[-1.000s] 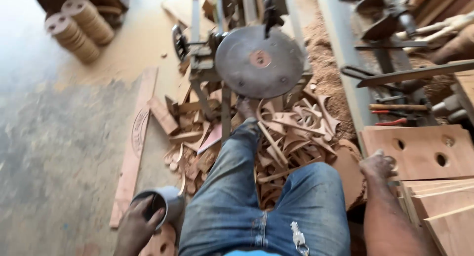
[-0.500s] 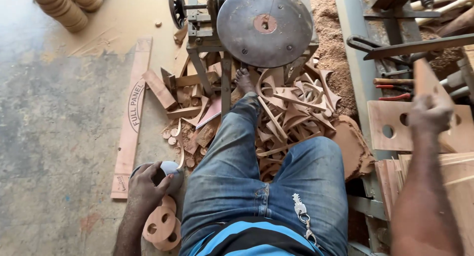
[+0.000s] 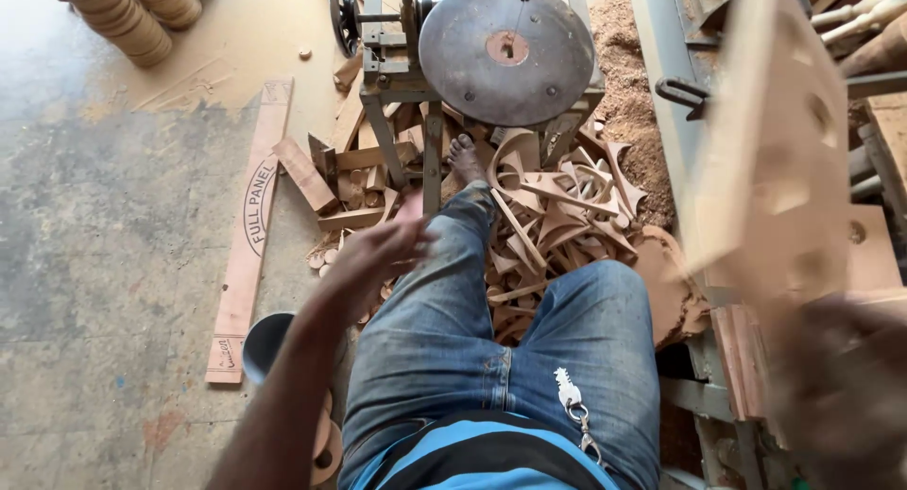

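Wooden board [image 3: 770, 159] blurred in right hand [image 3: 841, 386], fingers' grip unclear, left hand [image 3: 373, 258] fingers spread, empty

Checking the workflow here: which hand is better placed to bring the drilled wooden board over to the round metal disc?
Right: the right hand already grips the wooden board beside the metal disc; the left hand is empty.

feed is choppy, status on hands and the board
Left hand open, empty, over left knee. Right hand blurred, lifting holed wooden board. Round metal disc ahead.
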